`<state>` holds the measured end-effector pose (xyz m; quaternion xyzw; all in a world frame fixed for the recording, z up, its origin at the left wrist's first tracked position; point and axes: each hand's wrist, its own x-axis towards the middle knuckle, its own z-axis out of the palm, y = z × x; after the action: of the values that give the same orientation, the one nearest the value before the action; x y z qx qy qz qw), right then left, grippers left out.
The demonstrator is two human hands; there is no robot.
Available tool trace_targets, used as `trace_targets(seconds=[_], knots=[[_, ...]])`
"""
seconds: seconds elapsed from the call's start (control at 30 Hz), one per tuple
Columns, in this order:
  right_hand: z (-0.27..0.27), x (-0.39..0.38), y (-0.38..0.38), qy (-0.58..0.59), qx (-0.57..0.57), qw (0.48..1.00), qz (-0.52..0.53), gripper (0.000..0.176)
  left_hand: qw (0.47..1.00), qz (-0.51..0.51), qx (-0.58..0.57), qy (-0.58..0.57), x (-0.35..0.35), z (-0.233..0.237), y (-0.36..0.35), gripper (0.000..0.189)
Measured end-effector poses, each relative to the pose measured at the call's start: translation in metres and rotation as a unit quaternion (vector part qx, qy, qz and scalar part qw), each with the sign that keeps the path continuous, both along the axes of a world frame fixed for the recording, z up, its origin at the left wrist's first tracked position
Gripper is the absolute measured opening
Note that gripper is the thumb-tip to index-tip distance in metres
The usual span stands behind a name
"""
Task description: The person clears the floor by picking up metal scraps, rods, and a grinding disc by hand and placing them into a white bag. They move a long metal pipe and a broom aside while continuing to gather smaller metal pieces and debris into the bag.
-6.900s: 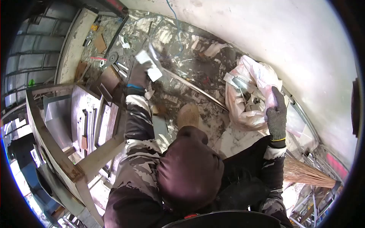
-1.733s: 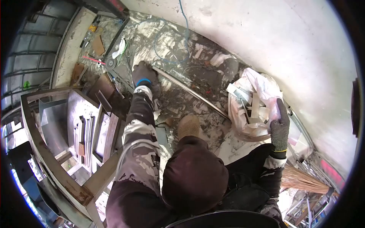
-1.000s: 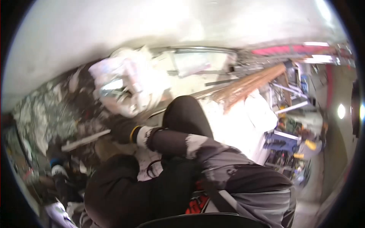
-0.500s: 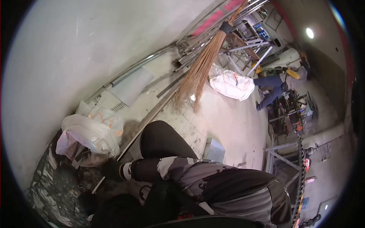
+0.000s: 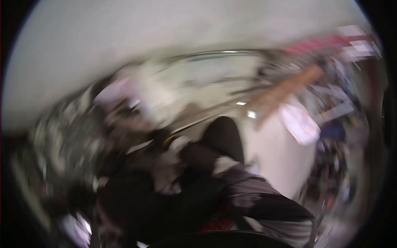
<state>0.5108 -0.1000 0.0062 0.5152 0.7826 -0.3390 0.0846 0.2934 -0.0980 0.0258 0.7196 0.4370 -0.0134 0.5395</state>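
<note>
Strong motion blur covers the whole head view. My right hand [image 5: 159,138], in a dark glove below a patterned sleeve, is near the open mouth of a white sack [image 5: 159,93]. My left hand [image 5: 109,163], also dark-gloved, is a smeared shape lower and to the left. Between the two hands lies a short pale strip [image 5: 139,147]; whether either hand grips it is hidden by the blur. The fingers of both hands cannot be made out.
A stick broom [image 5: 289,89] leans beside a second white sack [image 5: 300,124]. Metal lengths [image 5: 223,53] lie along the wall. Blurred blue trousers [image 5: 333,132] of another person show at the right. A dark patterned heap [image 5: 70,136] is at the left.
My view has swung, so the sacks, broom and my arms appear farther right and are now smeared. Both hands appear higher in the picture. No grasp or release can be made out.
</note>
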Motion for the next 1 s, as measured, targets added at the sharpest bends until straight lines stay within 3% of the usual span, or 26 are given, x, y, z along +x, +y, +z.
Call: trace_targets(seconds=[0.1, 0.13, 0.17, 0.2, 0.23, 0.3, 0.37, 0.47, 0.57, 0.67, 0.7, 0.73, 0.77, 0.8, 0.83, 0.87, 0.9, 0.93, 0.97, 1.0], knots=[[0.007, 0.019, 0.017, -0.112, -0.058, 0.991, 0.047, 0.023, 0.997, 0.016, 0.006, 0.071, -0.038, -0.009, -0.001, 0.051], [0.016, 0.029, 0.024, -0.066, -0.027, 0.996, 0.048, 0.026, 0.995, 0.037, 0.010, 0.093, -0.050, -0.009, 0.001, 0.051], [0.057, 0.025, 0.036, -0.104, -0.051, 0.990, 0.075, 0.026, 0.993, 0.060, 0.008, 0.100, -0.057, -0.012, 0.004, 0.052], [0.062, 0.031, 0.039, -0.162, -0.091, 0.982, 0.028, 0.024, 0.992, 0.109, 0.018, 0.064, -0.039, -0.001, 0.003, 0.044], [0.070, 0.040, 0.044, -0.192, -0.102, 0.974, 0.059, 0.025, 0.987, 0.154, 0.029, 0.025, -0.022, 0.010, 0.003, 0.037], [0.083, 0.038, 0.037, -0.232, -0.111, 0.962, 0.090, 0.026, 0.994, 0.081, -0.046, -0.059, 0.001, 0.018, 0.009, 0.036], [0.092, 0.026, 0.034, -0.237, -0.094, 0.964, 0.072, 0.026, 0.989, 0.014, 0.027, -0.142, 0.031, -0.008, 0.006, 0.043], [0.055, 0.059, 0.024, -0.273, -0.050, 0.960, 0.038, 0.026, 0.992, -0.034, -0.038, -0.113, 0.044, 0.045, 0.024, 0.041], [0.048, 0.083, 0.025, -0.308, -0.064, 0.948, -0.047, 0.030, 0.994, -0.026, 0.009, -0.103, 0.013, 0.034, 0.027, 0.036], [0.050, 0.079, 0.040, -0.327, -0.003, 0.933, -0.152, 0.032, 0.987, 0.106, 0.120, -0.014, -0.075, 0.003, 0.029, 0.031], [0.058, 0.078, 0.050, -0.320, -0.019, 0.938, -0.127, 0.035, 0.979, 0.110, 0.078, 0.154, -0.111, -0.015, 0.039, 0.028], [0.049, 0.093, 0.053, -0.320, -0.019, 0.938, -0.131, 0.035, 0.944, 0.195, 0.167, 0.206, -0.147, -0.012, 0.036, 0.029], [0.036, 0.112, 0.060, -0.217, 0.061, 0.974, 0.004, 0.034, 0.893, 0.285, 0.243, 0.249, -0.181, -0.001, 0.033, 0.031], [0.025, 0.132, 0.069, -0.107, 0.140, 0.974, 0.142, 0.034, 0.867, 0.303, 0.229, 0.323, -0.203, 0.010, 0.036, 0.033], [0.035, 0.139, 0.087, -0.159, 0.118, 0.967, 0.159, 0.035, 0.859, 0.293, 0.202, 0.368, -0.222, 0.013, 0.041, 0.034], [0.084, 0.119, 0.098, -0.215, 0.078, 0.972, 0.062, 0.031, 0.858, 0.298, 0.203, 0.365, -0.237, 0.005, 0.042, 0.034], [0.143, 0.091, 0.100, -0.184, 0.095, 0.975, -0.085, 0.029, 0.837, 0.289, 0.272, 0.378, -0.250, -0.010, 0.042, 0.034], [0.154, 0.103, 0.110, -0.150, 0.140, 0.974, -0.097, 0.026, 0.811, 0.279, 0.339, 0.387, -0.253, -0.020, 0.045, 0.033], [0.181, 0.096, 0.116, -0.098, 0.150, 0.975, -0.129, 0.023, 0.828, 0.279, 0.266, 0.408, -0.245, 0.006, 0.050, 0.034], [0.188, 0.105, 0.126, -0.051, 0.156, 0.978, -0.126, 0.021, 0.828, 0.281, 0.268, 0.404, -0.243, 0.012, 0.053, 0.034]])
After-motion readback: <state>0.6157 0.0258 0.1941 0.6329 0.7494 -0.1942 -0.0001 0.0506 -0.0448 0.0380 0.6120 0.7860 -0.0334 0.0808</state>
